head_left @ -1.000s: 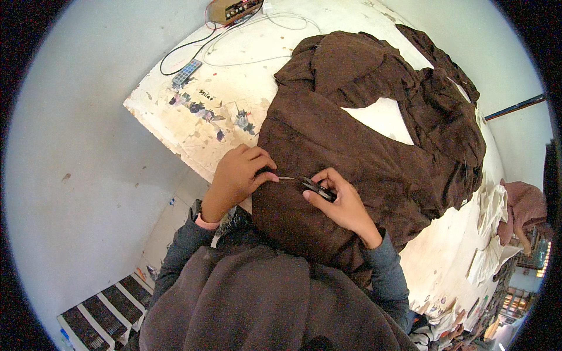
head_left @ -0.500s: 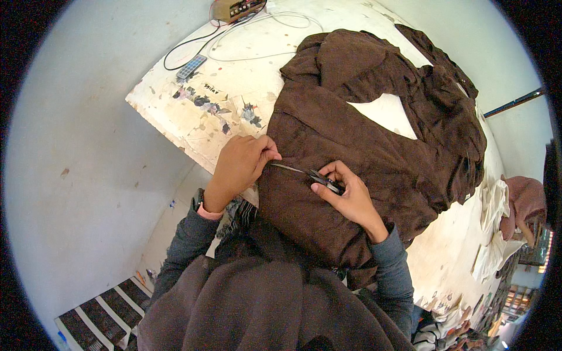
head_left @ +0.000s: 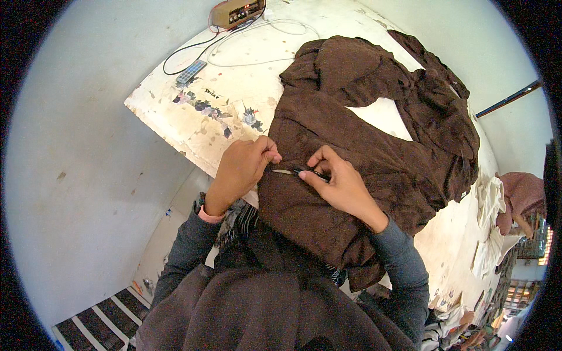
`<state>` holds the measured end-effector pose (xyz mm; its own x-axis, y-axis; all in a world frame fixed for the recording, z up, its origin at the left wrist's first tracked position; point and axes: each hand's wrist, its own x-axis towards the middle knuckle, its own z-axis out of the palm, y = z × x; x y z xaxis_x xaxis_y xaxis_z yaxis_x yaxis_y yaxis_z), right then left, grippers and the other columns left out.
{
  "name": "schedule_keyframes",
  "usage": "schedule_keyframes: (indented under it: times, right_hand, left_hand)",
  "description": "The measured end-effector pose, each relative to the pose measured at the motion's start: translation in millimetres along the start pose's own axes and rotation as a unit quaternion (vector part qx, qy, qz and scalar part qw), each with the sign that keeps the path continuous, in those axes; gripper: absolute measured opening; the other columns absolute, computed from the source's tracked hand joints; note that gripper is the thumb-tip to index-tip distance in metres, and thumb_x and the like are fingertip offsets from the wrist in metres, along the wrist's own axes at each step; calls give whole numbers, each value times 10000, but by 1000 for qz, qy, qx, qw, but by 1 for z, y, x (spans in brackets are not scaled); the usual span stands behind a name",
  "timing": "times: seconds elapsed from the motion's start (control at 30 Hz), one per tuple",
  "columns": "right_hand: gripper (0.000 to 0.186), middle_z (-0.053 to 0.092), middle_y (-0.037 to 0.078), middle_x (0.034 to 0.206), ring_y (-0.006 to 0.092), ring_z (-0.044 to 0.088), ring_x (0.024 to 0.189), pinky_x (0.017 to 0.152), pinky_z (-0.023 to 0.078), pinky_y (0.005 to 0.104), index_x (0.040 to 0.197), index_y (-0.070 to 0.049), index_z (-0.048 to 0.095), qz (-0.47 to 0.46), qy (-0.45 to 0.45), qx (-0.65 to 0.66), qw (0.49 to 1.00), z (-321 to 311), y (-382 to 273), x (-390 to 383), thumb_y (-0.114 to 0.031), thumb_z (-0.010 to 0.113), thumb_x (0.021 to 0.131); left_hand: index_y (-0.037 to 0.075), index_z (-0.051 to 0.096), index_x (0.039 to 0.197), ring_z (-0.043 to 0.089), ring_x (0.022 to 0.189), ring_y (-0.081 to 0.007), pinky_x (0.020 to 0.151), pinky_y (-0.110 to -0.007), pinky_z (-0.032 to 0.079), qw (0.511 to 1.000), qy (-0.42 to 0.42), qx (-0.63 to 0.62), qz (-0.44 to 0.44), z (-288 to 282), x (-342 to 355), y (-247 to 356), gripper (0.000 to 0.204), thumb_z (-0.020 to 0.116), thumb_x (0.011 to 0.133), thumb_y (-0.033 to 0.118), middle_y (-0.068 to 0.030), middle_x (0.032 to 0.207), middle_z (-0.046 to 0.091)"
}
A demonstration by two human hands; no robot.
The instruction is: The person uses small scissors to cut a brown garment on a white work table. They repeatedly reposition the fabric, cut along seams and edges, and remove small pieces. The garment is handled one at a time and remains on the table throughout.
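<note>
A dark brown garment [head_left: 363,152] lies spread and rumpled on the table, its near end hanging toward me. At its left edge my left hand [head_left: 243,167] is closed in a pinch, the fingertips over the cloth. What they pinch, if anything, is too small to make out. My right hand [head_left: 345,184] grips small black-handled scissors [head_left: 313,174] between thumb and fingers. Their thin pale blade points left, its tip just below the left fingertips, close over the cloth.
On the pale, flower-patterned tabletop [head_left: 175,120] lie a small remote control [head_left: 191,72] and loose cables. A box-like electrical device [head_left: 237,13] stands at the far edge. White cloth [head_left: 489,202] lies at the right, beside another person [head_left: 521,199]. A wall [head_left: 88,146] rises on the left.
My right hand has shifted slightly up and left, its index finger now lifted off the scissors. The scissors have moved a little left and lie flatter. My left hand has stayed nearly in place.
</note>
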<state>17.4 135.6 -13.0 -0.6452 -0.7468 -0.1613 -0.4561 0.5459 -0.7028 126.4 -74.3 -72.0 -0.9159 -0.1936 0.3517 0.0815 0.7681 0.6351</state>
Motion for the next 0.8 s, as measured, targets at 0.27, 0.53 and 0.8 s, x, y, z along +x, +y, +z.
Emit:
schedule_keyframes:
  times: [0.27, 0.53, 0.8]
  right_hand:
    - [340, 705, 131, 793, 314, 698, 689, 662, 528, 444, 1030, -98, 559, -26, 6, 4, 1000, 21, 8, 14, -341, 754, 896]
    - [343, 707, 148, 807, 320, 692, 672, 649, 523, 442, 1029, -95, 538, -6, -15, -3, 1000, 24, -6, 19, -332, 751, 900]
    - [339, 637, 47, 789, 130, 566, 722, 664, 455, 305, 1100, -72, 550, -38, 54, 166, 984, 37, 21, 24, -279, 753, 924]
  left_hand:
    - [75, 639, 939, 674, 797, -338, 762, -442, 481, 999, -6, -51, -14, -1, -1, 6, 158, 584, 1000, 210, -73, 848, 731]
    - [80, 640, 952, 668, 790, -339, 785, -442, 480, 1000, -14, -27, -8, -4, -4, 3, 180, 607, 996, 251, -65, 842, 722]
    - [66, 596, 1162, 660, 780, -334, 717, -453, 496, 966, 199, 55, -153, -36, -16, -20, 248, 646, 980, 228, -133, 864, 697]
